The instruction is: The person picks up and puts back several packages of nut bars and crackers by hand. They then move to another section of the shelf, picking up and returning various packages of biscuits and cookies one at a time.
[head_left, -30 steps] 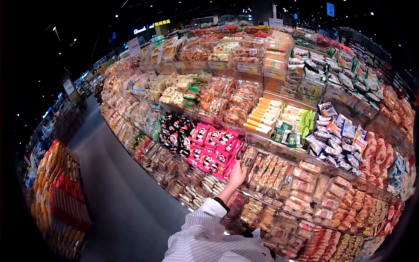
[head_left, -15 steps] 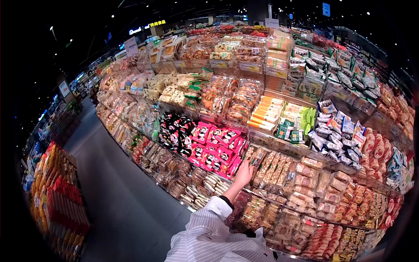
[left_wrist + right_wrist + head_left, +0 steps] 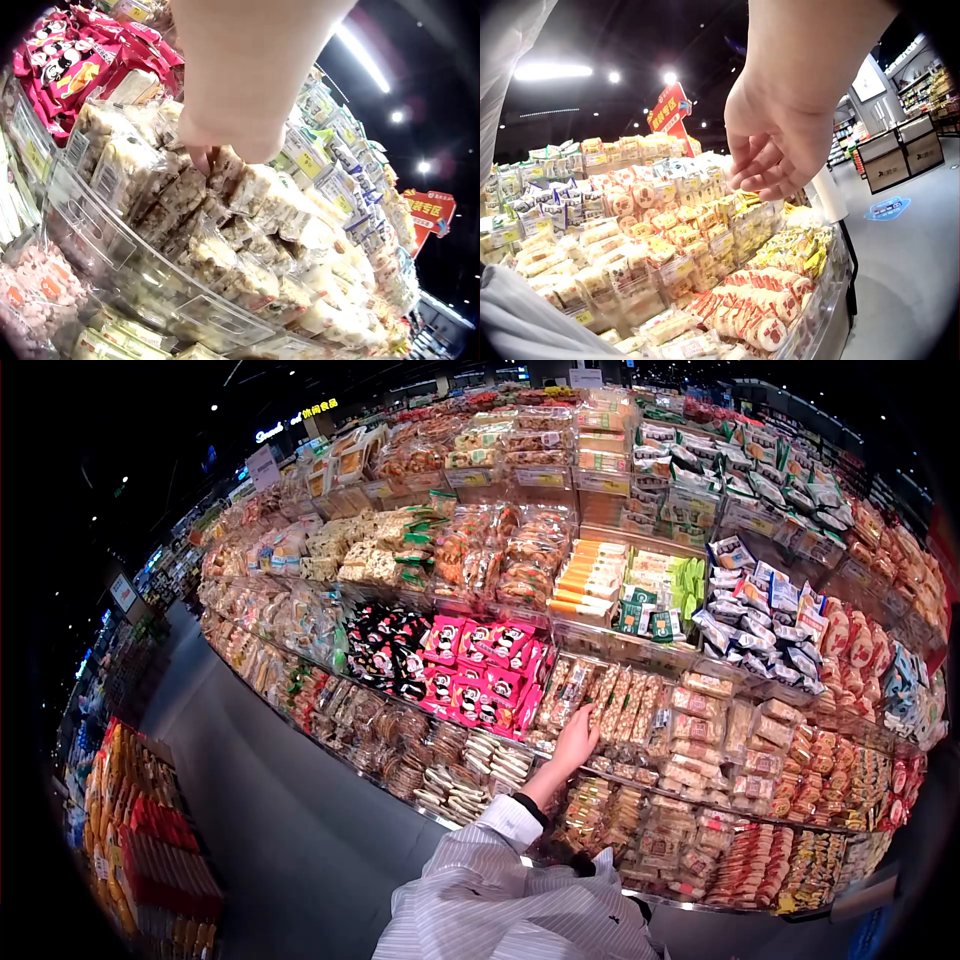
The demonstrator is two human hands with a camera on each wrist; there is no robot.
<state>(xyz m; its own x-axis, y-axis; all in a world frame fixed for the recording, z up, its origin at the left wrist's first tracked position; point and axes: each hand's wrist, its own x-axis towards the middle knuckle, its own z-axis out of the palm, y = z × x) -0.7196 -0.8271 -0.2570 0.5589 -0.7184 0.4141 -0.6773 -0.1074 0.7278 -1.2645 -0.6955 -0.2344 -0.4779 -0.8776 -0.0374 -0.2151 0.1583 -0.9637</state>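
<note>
My left hand point(image 3: 575, 741) reaches into a bin of clear-wrapped, nut-studded bars point(image 3: 627, 705) in the head view. In the left wrist view its fingertips point(image 3: 201, 159) are right at the upper bars point(image 3: 251, 191), while the wrist hides most of the hand. Pink snack bags point(image 3: 480, 672) lie just left of this bin. My right hand point(image 3: 784, 146) appears only in the right wrist view, hanging in the air with loosely bent fingers and nothing in them. Behind and below it are wrapped snacks, including red-and-white round packs point(image 3: 769, 330).
Clear plastic dividers point(image 3: 112, 247) edge the bins. Higher tiers hold blue-and-white packs point(image 3: 765, 615) and orange-and-white packs point(image 3: 590, 575). A grey aisle floor point(image 3: 260, 790) runs along the left, beside another stacked display point(image 3: 150, 830).
My left hand has moved right, from the small pack beside the pink bags to the nut-studded bars. The small pack now lies in the bin. The head view has shifted slightly right.
</note>
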